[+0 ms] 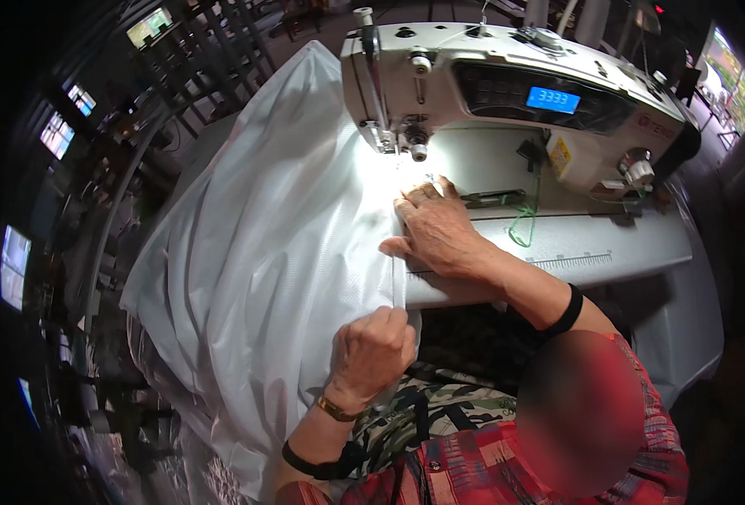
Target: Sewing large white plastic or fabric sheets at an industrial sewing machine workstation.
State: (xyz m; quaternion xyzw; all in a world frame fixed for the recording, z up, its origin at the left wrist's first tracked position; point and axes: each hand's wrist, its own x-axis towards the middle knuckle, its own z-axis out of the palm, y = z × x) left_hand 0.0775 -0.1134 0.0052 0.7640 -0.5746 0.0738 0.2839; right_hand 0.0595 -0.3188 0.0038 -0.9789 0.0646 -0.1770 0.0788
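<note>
A large sheet of white woven fabric [246, 244] is spread in folds over the left of the sewing table, its right edge running up to the lit needle area of a white sewing machine [440, 50]. My left hand [374, 349] is closed on that edge, near the table's front. Farther up, close to the presser foot [387, 139], my right hand [440, 227] lies on the fabric edge with its fingers stretched forward and its thumb out to the left. Glare hides the stitching spot and the tips of those fingers.
Dark thread snips [494, 199] with a green cord [521, 227] lie on the machine bed, right of my right hand. A ruler scale [570, 259] marks the table's front part. The machine's blue display [553, 100] is lit. Dark racks [196, 67] stand at the back left.
</note>
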